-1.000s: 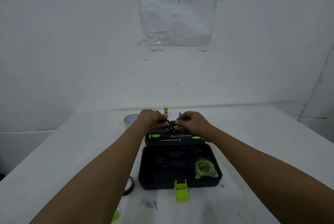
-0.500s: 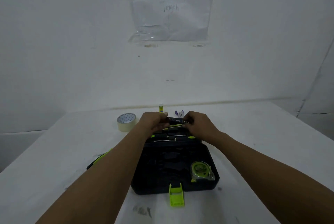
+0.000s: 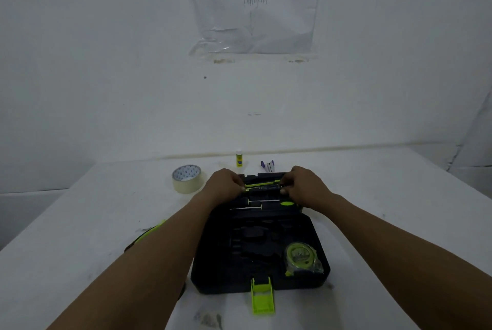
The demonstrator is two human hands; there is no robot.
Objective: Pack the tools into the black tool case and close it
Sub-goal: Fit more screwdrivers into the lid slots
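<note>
The black tool case (image 3: pixel 255 244) lies open on the white table, its green latch (image 3: pixel 262 295) hanging over the near edge. A green tape measure (image 3: pixel 300 256) sits in the near right pocket. Two screwdrivers (image 3: pixel 263 203) lie in slots of the far half. My left hand (image 3: pixel 225 187) and my right hand (image 3: pixel 303 187) each pinch one end of a slim black and green tool (image 3: pixel 262 186), held level over the far half of the case. Another green-handled tool (image 3: pixel 147 232) lies on the table left of the case, partly hidden by my left forearm.
A roll of beige tape (image 3: pixel 187 178) stands at the far left of the case. A small glue stick (image 3: pixel 239 158) and some purple and white pens (image 3: pixel 267 166) lie behind the case near the wall. A paper sheet (image 3: pixel 255 7) hangs on the wall.
Both hands have turned the slim tool from tilted to level and lowered it toward the far half of the case. The camera has shifted, so the tape roll shows in full.
</note>
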